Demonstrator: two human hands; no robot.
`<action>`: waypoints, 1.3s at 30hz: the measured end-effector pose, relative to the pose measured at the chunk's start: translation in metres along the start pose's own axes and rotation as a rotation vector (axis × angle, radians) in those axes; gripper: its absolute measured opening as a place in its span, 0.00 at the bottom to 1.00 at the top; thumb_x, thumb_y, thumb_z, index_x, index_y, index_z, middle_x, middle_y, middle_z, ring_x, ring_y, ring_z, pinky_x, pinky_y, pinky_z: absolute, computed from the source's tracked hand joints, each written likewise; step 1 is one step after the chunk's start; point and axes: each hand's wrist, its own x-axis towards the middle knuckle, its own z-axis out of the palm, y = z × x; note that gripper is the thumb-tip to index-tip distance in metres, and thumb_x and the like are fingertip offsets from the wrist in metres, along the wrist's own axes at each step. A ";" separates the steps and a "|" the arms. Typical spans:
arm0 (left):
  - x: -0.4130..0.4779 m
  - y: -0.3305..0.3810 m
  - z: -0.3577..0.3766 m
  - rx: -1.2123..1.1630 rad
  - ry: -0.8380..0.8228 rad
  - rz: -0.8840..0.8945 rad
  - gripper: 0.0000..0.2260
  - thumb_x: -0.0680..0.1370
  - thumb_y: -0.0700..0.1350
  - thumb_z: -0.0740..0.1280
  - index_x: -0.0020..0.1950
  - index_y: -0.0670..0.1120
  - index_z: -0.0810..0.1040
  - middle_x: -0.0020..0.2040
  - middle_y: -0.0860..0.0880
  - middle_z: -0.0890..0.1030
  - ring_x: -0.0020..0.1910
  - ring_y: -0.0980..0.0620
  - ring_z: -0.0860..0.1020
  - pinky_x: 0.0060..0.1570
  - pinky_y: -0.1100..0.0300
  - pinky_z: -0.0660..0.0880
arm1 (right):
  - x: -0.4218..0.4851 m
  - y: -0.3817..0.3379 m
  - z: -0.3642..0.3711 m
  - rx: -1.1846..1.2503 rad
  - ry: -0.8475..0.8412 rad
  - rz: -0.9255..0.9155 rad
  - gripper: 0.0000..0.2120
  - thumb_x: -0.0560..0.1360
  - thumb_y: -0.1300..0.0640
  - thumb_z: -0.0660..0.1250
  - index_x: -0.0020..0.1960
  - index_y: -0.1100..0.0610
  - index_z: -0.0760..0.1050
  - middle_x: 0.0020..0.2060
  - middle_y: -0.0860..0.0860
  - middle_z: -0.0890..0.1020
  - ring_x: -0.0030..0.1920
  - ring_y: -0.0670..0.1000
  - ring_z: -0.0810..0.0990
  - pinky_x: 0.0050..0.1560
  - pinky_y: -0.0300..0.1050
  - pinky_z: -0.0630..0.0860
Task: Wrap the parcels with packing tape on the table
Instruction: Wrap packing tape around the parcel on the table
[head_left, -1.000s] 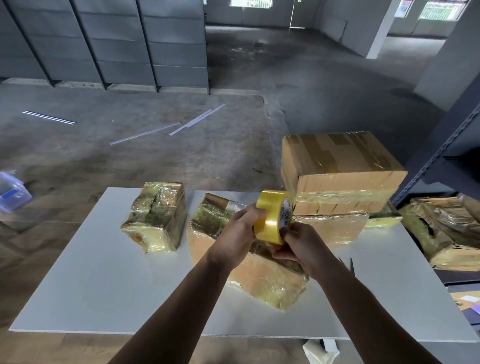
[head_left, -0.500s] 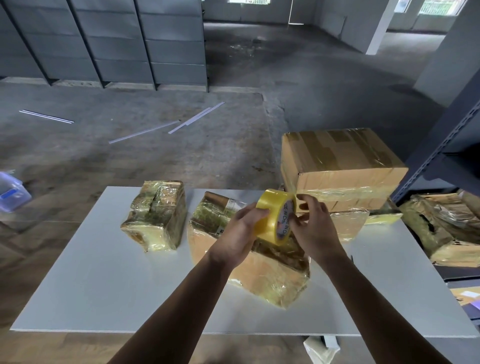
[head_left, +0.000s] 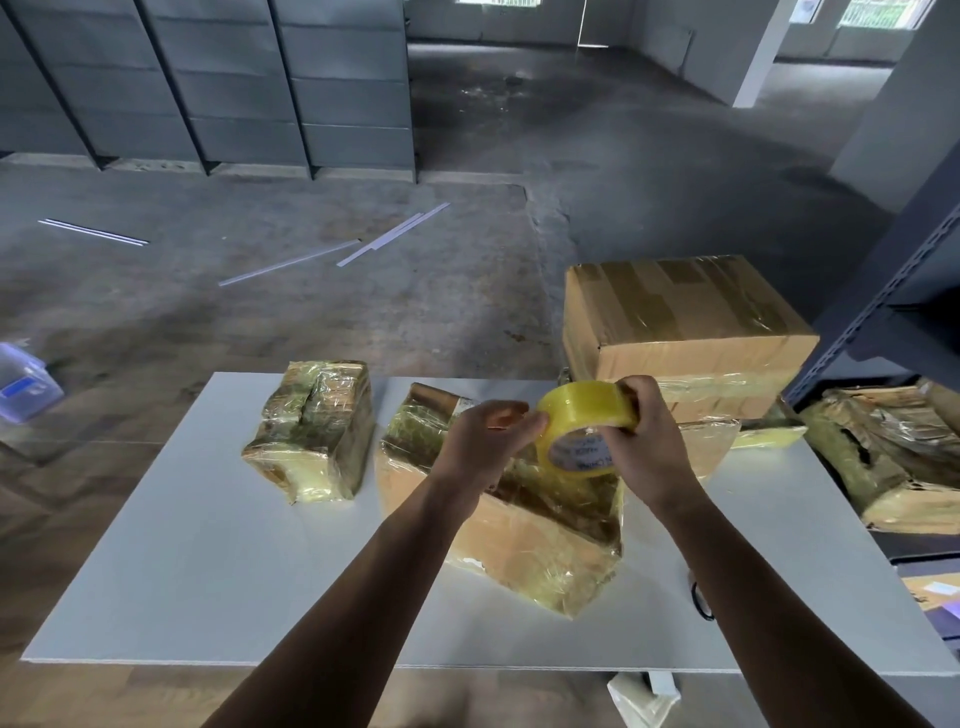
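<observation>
Shifted rightward over the middle parcel (head_left: 545, 551), tape roll (head_left: 579, 410) is gripped by right hand (head_left: 644, 449), left hand (head_left: 483, 441) pinching its rim; small parcel (head_left: 311, 431) left, large box (head_left: 680, 322) behind.

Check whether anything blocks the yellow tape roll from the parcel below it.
Nothing visible: the yellow packing tape roll in the right hand hangs directly over the tape-wrapped cardboard parcel.

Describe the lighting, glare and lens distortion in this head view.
Head view: soft daylight from the windows at top, with a pale sheen on the concrete floor; glare glints on the wrapped middle parcel; the wide-angle lens tilts the grey cabinets at left; the tape roll looks sharp, without motion blur.
</observation>
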 end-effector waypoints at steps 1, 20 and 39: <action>0.001 0.001 0.000 0.034 0.029 0.000 0.09 0.76 0.45 0.70 0.54 0.45 0.82 0.47 0.46 0.83 0.46 0.50 0.80 0.46 0.53 0.78 | 0.000 0.000 0.001 -0.061 0.038 -0.031 0.14 0.72 0.61 0.68 0.55 0.52 0.67 0.48 0.50 0.73 0.47 0.48 0.73 0.40 0.36 0.69; -0.006 0.014 0.010 -0.004 0.060 -0.100 0.05 0.76 0.41 0.70 0.46 0.40 0.83 0.36 0.44 0.80 0.37 0.50 0.79 0.43 0.57 0.81 | -0.020 0.002 0.015 -0.284 0.164 -0.268 0.25 0.64 0.69 0.76 0.58 0.63 0.70 0.53 0.61 0.70 0.48 0.52 0.68 0.42 0.45 0.69; -0.002 0.014 -0.004 -0.096 -0.189 0.022 0.20 0.74 0.43 0.71 0.65 0.43 0.75 0.57 0.46 0.80 0.54 0.48 0.79 0.54 0.55 0.76 | -0.001 -0.001 -0.001 0.236 -0.037 0.220 0.08 0.74 0.64 0.65 0.47 0.51 0.75 0.39 0.51 0.81 0.43 0.54 0.81 0.42 0.49 0.77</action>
